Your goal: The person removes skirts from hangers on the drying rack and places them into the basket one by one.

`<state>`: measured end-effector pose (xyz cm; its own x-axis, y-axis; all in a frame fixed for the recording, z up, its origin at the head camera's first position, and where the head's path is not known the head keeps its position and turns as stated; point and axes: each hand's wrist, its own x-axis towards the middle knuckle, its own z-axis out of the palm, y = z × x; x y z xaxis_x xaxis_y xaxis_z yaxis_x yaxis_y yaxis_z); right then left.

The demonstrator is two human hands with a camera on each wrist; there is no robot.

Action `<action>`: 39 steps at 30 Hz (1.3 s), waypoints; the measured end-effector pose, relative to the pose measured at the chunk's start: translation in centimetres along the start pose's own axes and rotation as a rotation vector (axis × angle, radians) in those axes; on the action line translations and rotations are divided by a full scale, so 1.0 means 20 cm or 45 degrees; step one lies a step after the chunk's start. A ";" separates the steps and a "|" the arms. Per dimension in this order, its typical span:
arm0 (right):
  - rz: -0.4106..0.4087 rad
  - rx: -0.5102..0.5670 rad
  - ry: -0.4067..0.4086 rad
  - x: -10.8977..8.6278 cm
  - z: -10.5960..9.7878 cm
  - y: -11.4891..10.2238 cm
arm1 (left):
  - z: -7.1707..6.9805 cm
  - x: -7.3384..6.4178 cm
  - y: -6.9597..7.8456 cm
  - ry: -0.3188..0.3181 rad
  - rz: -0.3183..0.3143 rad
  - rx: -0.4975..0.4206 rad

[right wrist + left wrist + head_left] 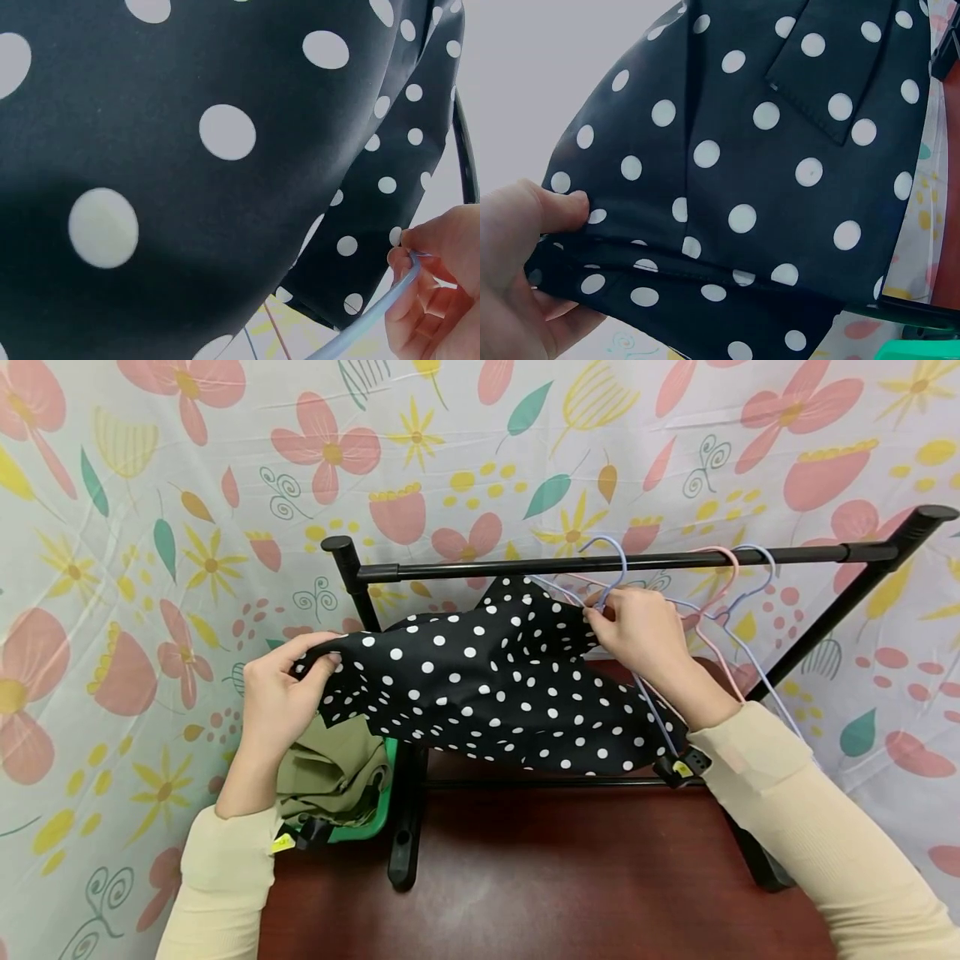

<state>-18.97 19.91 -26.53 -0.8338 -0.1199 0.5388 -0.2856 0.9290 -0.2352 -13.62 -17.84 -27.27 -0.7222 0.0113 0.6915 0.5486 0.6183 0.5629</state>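
Observation:
A black garment with white polka dots [468, 689] stretches sideways between my two hands below the rack's top bar. At its left end my left hand [281, 693] pinches the fabric edge, thumb on one side and fingers behind. In the left wrist view the thumb [562, 210] presses on a folded hem. My right hand [645, 631] grips a pale blue-purple hanger [621, 556] just under its hook, beside the garment's right part. In the right wrist view, thumb and fingers pinch the hanger [367, 319] right at the fabric's edge. Most of the hanger is hidden behind cloth and hand.
A black rack's bar [487, 567] runs across the view. A pink hanger [731, 577] and another bluish hanger [768, 568] hang on its right half. Olive cloth [333, 772] fills a green basket [386, 810] at the left, on a reddish-brown table [562, 868]. Behind is a floral curtain.

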 end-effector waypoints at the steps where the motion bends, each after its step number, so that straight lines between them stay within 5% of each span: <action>1: -0.004 0.002 0.004 0.00 0.00 0.00 | 0.00 0.00 -0.01 0.005 -0.016 0.008; 11: 0.005 -0.004 -0.001 -0.01 0.02 0.01 | 0.00 0.01 -0.07 0.071 -0.096 0.059; 29: 0.040 -0.020 -0.035 -0.01 0.04 0.05 | 0.00 0.04 -0.06 0.048 -0.132 0.102; 39: 0.029 -0.014 -0.006 -0.01 0.04 0.07 | 0.02 0.06 -0.06 0.002 -0.253 0.180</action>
<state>-19.62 20.88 -27.60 -0.8421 -0.1004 0.5299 -0.2615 0.9353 -0.2384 -15.27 -18.35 -27.34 -0.8094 -0.1229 0.5742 0.3310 0.7121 0.6191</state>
